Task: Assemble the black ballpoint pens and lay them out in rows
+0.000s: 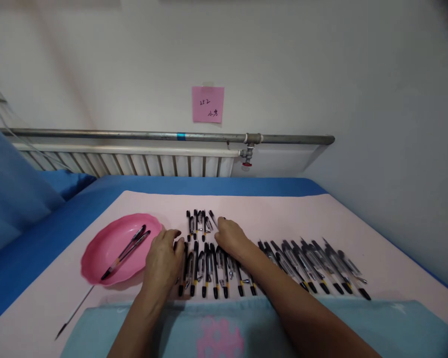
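Many black-capped pens lie in rows on a pale pink cloth (276, 214). A near row of pens (209, 271) runs under both hands, and a short far row of pens (197, 223) lies beyond them. My left hand (163, 261) rests palm down at the near row's left end, fingers curled loosely over the pens. My right hand (231, 237) reaches to the far row and its fingers close on one pen (213, 219) at that row's right end. A pink dish (97, 258) left of my left hand holds two pens (129, 245).
A further fanned row of pens (313, 263) stretches to the right. A loose pen refill (72, 315) lies near the front left. A light blue towel (216, 328) covers the near edge. A blue sheet, radiator, pipe and pink sticky note (208, 104) are behind.
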The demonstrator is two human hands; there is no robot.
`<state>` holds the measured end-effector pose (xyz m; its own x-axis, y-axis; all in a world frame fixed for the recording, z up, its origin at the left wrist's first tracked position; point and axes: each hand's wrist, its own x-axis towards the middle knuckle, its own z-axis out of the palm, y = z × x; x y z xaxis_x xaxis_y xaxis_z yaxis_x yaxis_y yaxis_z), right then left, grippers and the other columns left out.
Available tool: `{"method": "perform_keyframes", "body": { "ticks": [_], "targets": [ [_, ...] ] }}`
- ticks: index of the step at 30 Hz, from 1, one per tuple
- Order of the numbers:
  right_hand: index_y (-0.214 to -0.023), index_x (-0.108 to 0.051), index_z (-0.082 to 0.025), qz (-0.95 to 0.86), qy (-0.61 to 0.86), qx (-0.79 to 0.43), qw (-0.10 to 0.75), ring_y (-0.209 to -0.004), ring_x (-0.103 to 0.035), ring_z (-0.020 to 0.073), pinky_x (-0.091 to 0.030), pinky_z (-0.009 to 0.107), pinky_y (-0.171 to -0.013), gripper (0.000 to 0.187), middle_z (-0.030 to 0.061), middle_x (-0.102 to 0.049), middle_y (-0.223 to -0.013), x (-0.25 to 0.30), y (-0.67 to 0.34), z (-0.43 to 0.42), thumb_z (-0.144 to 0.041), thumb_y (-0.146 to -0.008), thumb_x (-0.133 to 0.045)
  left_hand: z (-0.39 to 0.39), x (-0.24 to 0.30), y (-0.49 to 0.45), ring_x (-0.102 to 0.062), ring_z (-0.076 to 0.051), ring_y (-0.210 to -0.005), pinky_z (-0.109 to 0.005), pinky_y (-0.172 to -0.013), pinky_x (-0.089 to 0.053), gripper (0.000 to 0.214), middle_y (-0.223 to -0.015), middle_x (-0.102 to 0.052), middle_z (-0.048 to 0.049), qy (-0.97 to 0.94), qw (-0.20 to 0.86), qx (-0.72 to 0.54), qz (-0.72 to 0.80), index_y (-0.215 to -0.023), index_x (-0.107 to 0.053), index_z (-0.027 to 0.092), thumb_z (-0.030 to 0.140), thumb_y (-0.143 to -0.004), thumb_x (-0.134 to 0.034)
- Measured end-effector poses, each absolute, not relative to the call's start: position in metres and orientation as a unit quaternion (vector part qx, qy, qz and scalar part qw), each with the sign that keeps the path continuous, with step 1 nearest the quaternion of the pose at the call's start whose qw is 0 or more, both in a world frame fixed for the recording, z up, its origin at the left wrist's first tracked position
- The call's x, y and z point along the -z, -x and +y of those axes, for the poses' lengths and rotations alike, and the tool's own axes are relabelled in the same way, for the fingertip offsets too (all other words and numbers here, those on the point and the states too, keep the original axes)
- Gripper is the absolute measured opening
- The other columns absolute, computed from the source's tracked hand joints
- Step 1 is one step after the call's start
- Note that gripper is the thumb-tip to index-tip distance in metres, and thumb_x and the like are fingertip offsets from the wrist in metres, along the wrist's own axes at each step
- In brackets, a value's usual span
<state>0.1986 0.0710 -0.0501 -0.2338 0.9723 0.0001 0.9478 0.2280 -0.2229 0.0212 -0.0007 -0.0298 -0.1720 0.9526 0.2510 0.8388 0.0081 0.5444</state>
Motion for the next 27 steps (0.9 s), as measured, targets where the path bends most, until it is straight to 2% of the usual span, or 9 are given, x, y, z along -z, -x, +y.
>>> {"method": "perform_keyframes", "body": {
  "ticks": [10,14,17,20,23,27],
  "targets": [
    [-0.1,-0.05,-0.013,-0.769,0.629,-0.097,0.066,-0.082,-0.06,0.0254,-0.036,0.029,-0.062,0.033,0.0149,-0.064,-0.088,0.047,-0.197,0.071,-0.006,-0.067,-0.047,-0.001,0.031,-0.025,-0.055,-0.023,-0.093,-0.035,-0.08,-0.042,0.03,-0.097,-0.061,-0.0103,-0.64,0.109,-0.302,0.698,-0.097,-0.06,0.015,0.029,-0.08,-0.04],
    [-0.103,-0.047,-0.016,-0.754,0.636,-0.123,0.106,-0.073,-0.059,0.0205,-0.035,0.025,-0.056,0.033,0.0091,-0.063,-0.08,0.033,-0.2,0.07,-0.012,-0.07,-0.047,-0.001,0.029,-0.027,-0.056,-0.022,-0.092,-0.035,-0.082,-0.041,0.027,-0.096,-0.063,-0.0079,-0.601,0.195,-0.372,0.68,-0.095,-0.061,0.017,0.031,-0.077,-0.046],
    [-0.095,-0.048,-0.02,-0.718,0.589,-0.302,0.214,-0.052,-0.051,0.0116,-0.032,0.021,-0.046,0.027,-0.0016,-0.055,-0.062,0.018,-0.194,0.062,-0.017,-0.067,-0.05,0.0,0.027,-0.03,-0.058,-0.019,-0.087,-0.032,-0.078,-0.043,0.028,-0.092,-0.065,-0.0067,-0.504,0.365,-0.455,0.638,-0.094,-0.062,0.017,0.035,-0.075,-0.052],
    [-0.085,-0.047,-0.021,-0.639,0.48,-0.523,0.296,-0.037,-0.034,0.0051,-0.025,0.018,-0.039,0.023,-0.0092,-0.041,-0.05,0.004,-0.18,0.047,-0.015,-0.063,-0.05,0.002,0.024,-0.034,-0.058,-0.014,-0.071,-0.025,-0.06,-0.044,0.032,-0.08,-0.064,-0.0063,-0.373,0.545,-0.535,0.527,-0.091,-0.062,0.013,0.038,-0.072,-0.057],
    [-0.081,-0.043,-0.022,-0.555,0.416,-0.655,0.3,-0.034,-0.024,0.0023,-0.017,0.016,-0.034,0.025,-0.0108,-0.041,-0.052,-0.004,-0.17,0.034,-0.014,-0.059,-0.051,0.002,0.019,-0.037,-0.051,-0.007,-0.057,-0.016,-0.045,-0.036,0.031,-0.07,-0.06,-0.0031,-0.273,0.644,-0.586,0.408,-0.089,-0.063,0.01,0.033,-0.068,-0.065],
    [-0.08,-0.04,-0.022,-0.492,0.364,-0.738,0.284,-0.035,-0.018,0.0011,-0.012,0.015,-0.033,0.028,-0.0115,-0.042,-0.052,-0.008,-0.168,0.028,-0.014,-0.057,-0.051,0.001,0.013,-0.038,-0.049,-0.003,-0.055,-0.011,-0.042,-0.034,0.027,-0.077,-0.062,-0.0026,-0.192,0.687,-0.608,0.349,-0.089,-0.064,0.012,0.023,-0.065,-0.069]
  ]
}}
